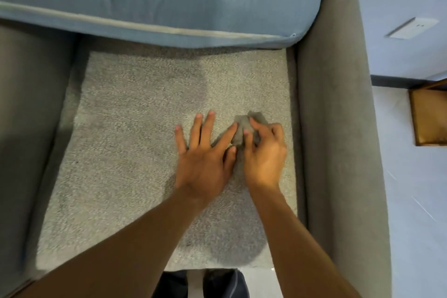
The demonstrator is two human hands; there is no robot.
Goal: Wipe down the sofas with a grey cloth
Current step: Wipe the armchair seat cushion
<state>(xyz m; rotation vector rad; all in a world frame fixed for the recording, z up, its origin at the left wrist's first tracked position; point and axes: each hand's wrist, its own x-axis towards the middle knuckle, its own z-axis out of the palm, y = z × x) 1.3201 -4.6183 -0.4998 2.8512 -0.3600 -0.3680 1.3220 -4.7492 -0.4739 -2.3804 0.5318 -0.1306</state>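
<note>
Your right hand (263,152) is curled around the bunched grey cloth (244,128), fingers pinching it against the seat (135,152), while your left hand (205,159) lies flat and spread just beside it, gripping nothing, its forefinger touching the cloth's edge. The cloth sits toward the right side of the seat, near the armrest (333,128), and it is wadded so small that only a patch of it meets the fabric. To wipe well, you would likely do better to open the wad out under your palm so more of it bears on the seat, then draw it in long, overlapping passes from the blue cushion (169,2) at the back toward the front edge. Keep the left hand planted as a brace, but clear of the stroke. Darker patches show in the seat's pile near the back and the front; whether they are damp or only shadow I cannot tell. The gap along the armrest looks easy to miss.
</note>
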